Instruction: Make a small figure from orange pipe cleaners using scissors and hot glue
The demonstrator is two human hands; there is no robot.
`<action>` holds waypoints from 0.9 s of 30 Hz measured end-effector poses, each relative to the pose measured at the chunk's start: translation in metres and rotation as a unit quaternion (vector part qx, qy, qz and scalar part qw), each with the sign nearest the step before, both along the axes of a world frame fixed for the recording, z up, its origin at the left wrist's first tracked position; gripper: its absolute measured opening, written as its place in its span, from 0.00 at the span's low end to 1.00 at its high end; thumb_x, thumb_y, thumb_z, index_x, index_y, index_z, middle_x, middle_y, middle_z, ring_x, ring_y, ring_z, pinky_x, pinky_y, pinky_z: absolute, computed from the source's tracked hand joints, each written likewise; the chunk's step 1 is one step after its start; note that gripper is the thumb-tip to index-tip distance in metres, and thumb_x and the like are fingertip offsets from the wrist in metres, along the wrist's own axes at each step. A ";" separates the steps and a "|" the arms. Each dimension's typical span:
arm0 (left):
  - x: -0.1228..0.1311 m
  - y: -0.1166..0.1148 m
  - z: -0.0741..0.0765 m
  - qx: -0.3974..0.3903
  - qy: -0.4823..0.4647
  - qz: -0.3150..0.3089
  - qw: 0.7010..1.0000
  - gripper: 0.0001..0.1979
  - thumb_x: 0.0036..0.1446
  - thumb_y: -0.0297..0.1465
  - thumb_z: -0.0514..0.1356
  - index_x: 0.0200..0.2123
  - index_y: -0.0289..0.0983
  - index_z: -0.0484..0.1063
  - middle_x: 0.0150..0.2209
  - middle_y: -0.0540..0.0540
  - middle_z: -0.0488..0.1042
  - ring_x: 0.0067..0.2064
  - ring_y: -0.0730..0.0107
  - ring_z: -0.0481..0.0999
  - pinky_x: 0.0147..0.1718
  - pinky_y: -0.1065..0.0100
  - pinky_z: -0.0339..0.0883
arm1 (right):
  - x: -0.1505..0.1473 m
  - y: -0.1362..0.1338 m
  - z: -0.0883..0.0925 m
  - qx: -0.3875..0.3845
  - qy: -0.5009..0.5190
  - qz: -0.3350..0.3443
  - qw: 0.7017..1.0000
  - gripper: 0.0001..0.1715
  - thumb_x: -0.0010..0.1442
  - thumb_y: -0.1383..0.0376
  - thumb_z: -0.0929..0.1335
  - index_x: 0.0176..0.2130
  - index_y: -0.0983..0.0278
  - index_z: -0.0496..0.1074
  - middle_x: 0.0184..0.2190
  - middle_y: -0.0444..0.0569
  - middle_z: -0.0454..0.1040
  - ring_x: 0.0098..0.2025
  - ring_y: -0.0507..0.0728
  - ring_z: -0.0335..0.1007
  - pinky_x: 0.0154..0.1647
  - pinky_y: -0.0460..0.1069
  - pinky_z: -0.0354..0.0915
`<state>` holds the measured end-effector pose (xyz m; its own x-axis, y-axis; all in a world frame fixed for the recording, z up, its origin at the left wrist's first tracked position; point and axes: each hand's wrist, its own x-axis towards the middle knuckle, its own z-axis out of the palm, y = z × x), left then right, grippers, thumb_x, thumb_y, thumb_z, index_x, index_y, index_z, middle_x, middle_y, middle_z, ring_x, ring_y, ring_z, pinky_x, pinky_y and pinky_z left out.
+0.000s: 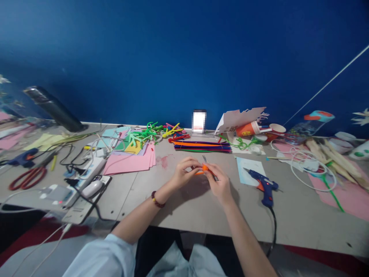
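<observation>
Both my hands meet above the middle of the grey table. My left hand point(184, 173) pinches a short orange pipe cleaner point(205, 168) between its fingertips. My right hand point(219, 183) grips a pair of small metal scissors point(205, 158), whose thin blades point up and away beside the orange piece. The fingers partly hide the scissor handles and the pipe cleaner's ends. A blue hot glue gun point(265, 188) lies to the right of my right hand.
A pink paper stack point(129, 162) and bundled pipe cleaners point(201, 146) lie ahead. Red-handled scissors point(27, 179), a power strip point(92, 173) and cables sit left. The glue gun's black cord runs over the table's front edge point(201, 227).
</observation>
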<state>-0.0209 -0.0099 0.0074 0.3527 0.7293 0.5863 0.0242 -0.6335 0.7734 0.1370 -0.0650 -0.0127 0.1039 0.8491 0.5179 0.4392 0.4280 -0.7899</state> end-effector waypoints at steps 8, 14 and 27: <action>0.003 -0.003 -0.001 -0.034 -0.008 -0.002 0.999 0.07 0.55 0.33 0.62 0.33 0.36 0.75 0.32 0.44 0.74 0.34 0.72 0.71 0.30 0.72 0.67 | -0.002 0.003 -0.003 -0.092 0.144 0.030 0.985 0.15 0.58 0.55 0.67 0.41 0.59 0.77 0.40 0.50 0.77 0.41 0.57 0.71 0.45 0.53 0.67; 0.002 -0.002 -0.007 -0.052 -0.019 -0.011 0.998 0.13 0.51 0.36 0.65 0.40 0.37 0.75 0.35 0.45 0.72 0.34 0.72 0.71 0.31 0.71 0.69 | -0.004 0.001 0.001 -0.240 0.321 0.101 0.910 0.24 0.53 0.51 0.69 0.46 0.61 0.74 0.23 0.43 0.71 0.19 0.47 0.60 0.15 0.42 0.57; 0.001 -0.002 -0.003 -0.094 -0.004 -0.042 0.995 0.16 0.48 0.37 0.66 0.42 0.40 0.75 0.39 0.43 0.71 0.36 0.70 0.72 0.32 0.69 0.70 | -0.008 0.001 0.010 -0.244 0.427 0.152 0.857 0.23 0.52 0.56 0.71 0.46 0.59 0.65 0.31 0.45 0.77 0.28 0.53 0.73 0.24 0.47 0.72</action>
<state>-0.0202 -0.0116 0.0046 0.4122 0.7950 0.4450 -0.0293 -0.4766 0.8786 0.1294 -0.0644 -0.0030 0.0026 0.9981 -0.0618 -0.4616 -0.0536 -0.8855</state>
